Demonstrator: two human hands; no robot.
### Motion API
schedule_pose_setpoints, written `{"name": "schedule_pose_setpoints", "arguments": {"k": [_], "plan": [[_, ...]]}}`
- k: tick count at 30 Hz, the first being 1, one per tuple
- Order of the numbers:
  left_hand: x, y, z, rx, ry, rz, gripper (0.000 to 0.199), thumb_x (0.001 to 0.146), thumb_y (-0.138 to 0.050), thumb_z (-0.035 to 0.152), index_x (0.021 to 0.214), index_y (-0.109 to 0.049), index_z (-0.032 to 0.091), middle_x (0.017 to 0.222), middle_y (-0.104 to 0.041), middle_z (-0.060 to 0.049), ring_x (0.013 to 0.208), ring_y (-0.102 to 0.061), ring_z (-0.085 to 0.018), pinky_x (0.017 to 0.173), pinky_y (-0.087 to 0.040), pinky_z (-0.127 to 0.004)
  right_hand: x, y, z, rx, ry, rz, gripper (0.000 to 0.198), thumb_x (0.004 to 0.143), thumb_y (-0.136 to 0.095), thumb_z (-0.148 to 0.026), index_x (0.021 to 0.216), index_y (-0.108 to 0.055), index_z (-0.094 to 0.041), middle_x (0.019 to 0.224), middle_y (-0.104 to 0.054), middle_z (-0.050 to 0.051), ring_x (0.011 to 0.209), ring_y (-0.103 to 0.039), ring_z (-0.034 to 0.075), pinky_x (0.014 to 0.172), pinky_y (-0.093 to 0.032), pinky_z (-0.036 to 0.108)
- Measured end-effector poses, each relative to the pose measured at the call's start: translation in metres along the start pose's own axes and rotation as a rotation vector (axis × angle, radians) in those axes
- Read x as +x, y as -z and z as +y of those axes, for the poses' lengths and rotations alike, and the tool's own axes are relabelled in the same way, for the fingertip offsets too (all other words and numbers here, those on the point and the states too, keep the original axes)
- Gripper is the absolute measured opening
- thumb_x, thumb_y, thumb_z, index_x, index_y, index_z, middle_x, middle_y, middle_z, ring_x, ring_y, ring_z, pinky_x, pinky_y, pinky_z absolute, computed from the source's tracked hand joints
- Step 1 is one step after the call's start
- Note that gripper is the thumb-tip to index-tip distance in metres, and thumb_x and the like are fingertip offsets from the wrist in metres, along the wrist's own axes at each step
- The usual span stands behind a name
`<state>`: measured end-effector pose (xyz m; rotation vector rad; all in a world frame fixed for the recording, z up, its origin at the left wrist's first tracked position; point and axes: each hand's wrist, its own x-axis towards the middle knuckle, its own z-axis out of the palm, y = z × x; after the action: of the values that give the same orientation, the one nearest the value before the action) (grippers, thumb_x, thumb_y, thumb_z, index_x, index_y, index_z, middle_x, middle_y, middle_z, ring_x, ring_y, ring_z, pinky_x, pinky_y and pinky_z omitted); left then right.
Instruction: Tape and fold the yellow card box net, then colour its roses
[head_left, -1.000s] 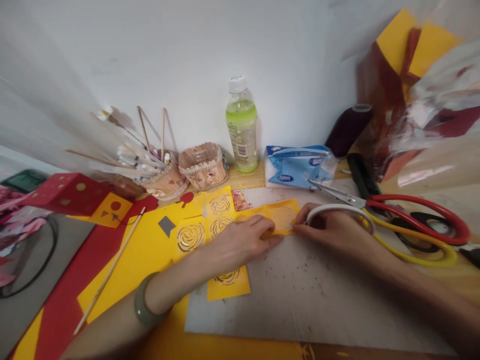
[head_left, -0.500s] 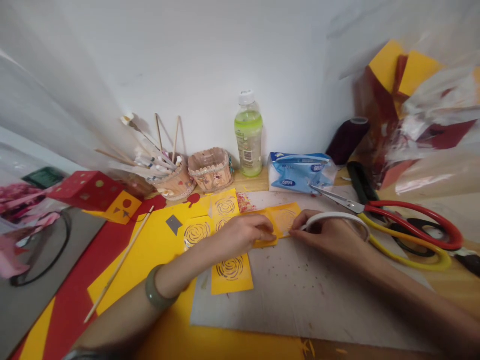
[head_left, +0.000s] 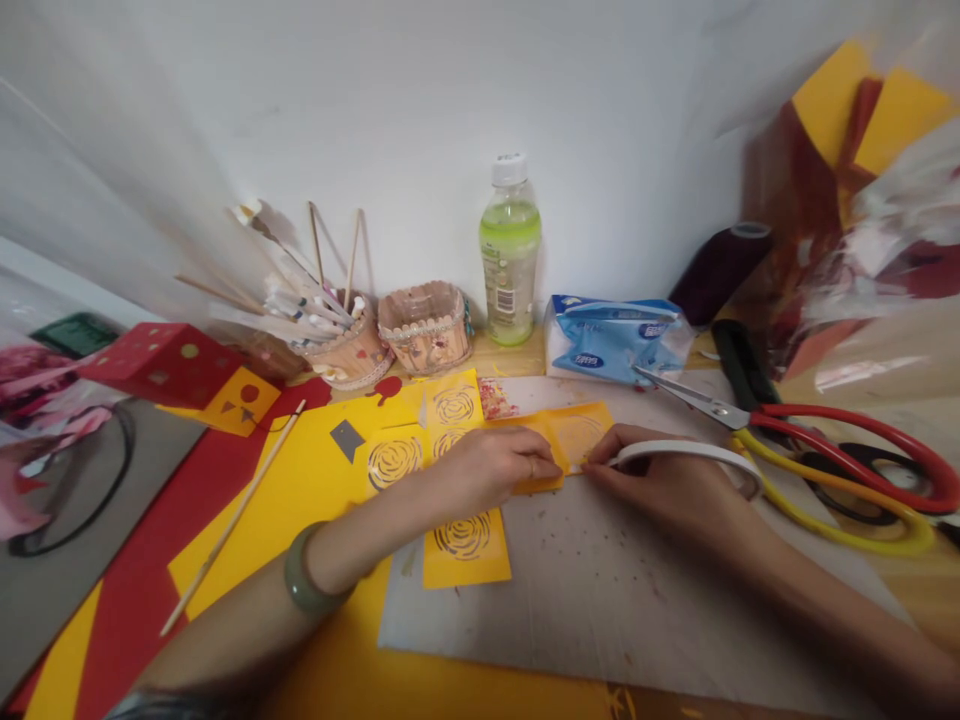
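Left hand (head_left: 499,465), one: grip narrow, fingers bunched over the folded orange paper (head_left: 581,430) and holding it at its lower edge; thumb placement hidden. Right hand (head_left: 660,480), one: grip narrow, thumb and forefinger pinched close at the same edge on what seems the free end of the white tape (head_left: 686,448), its ring lying against the hand; whether fingers pass through the ring, cannot tell. Folded orange paper, one: lying on the grey cardboard (head_left: 585,600) between the two hands, its far portion showing a pale patterned window. Step in hand, by judgement: tape being laid along the near edge of the paper. Next move, by judgement: calls for the left hand to keep the fold flat while the right guides the strip straight and presses it down, followed by a cut. Scissors (head_left: 731,414), one pair, red and yellow handles: beside the right hand, blades pointing towards the tissue pack (head_left: 615,340). Yellow panels with swirl cut-outs (head_left: 466,540), several: under and beside the left forearm. Thin wooden stick (head_left: 232,520), one: across yellow sheet, left side. Bottle (head_left: 510,260), one: upright at the back of the table (head_left: 510,360).
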<state>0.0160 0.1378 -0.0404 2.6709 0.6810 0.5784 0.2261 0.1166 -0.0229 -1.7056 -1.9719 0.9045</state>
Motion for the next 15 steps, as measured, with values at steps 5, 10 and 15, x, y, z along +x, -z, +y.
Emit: {"name": "schedule_pose_setpoints", "arguments": {"k": [5,10,15], "plan": [[-0.0002,0.0013,0.0021,0.070,0.004,-0.048,0.025,0.091,-0.039,0.015,0.104,-0.060,0.018,0.102,-0.062,-0.003,0.088,-0.058,-0.012,0.075,-0.046,-0.020,-0.0001,0.0011,-0.0001,-0.027,0.034,0.014,0.014,0.071,-0.054,-0.030,0.064,-0.061,-0.021,0.063,-0.066,0.001,0.057,-0.059,0.015,0.049,-0.041,0.025],[0.0027,-0.0030,0.0066,0.156,0.129,-0.113,0.026,0.094,-0.034,0.032,0.106,-0.055,0.023,0.093,-0.060,0.000,0.082,-0.056,-0.012,0.063,-0.042,-0.021,-0.0005,0.0027,-0.0024,-0.055,0.024,0.013,0.014,0.071,-0.053,-0.029,0.063,-0.061,-0.022,0.062,-0.066,0.000,0.056,-0.060,0.015,0.048,-0.041,0.024],[0.0060,-0.0059,0.0089,0.129,0.241,-0.146,0.031,0.092,-0.033,0.045,0.102,-0.053,0.023,0.095,-0.058,0.000,0.083,-0.054,-0.014,0.063,-0.039,-0.024,0.0000,0.0001,0.0017,-0.056,0.090,0.038,0.013,0.072,-0.052,-0.027,0.063,-0.061,-0.022,0.061,-0.066,-0.001,0.054,-0.059,0.015,0.047,-0.042,0.023]]}}
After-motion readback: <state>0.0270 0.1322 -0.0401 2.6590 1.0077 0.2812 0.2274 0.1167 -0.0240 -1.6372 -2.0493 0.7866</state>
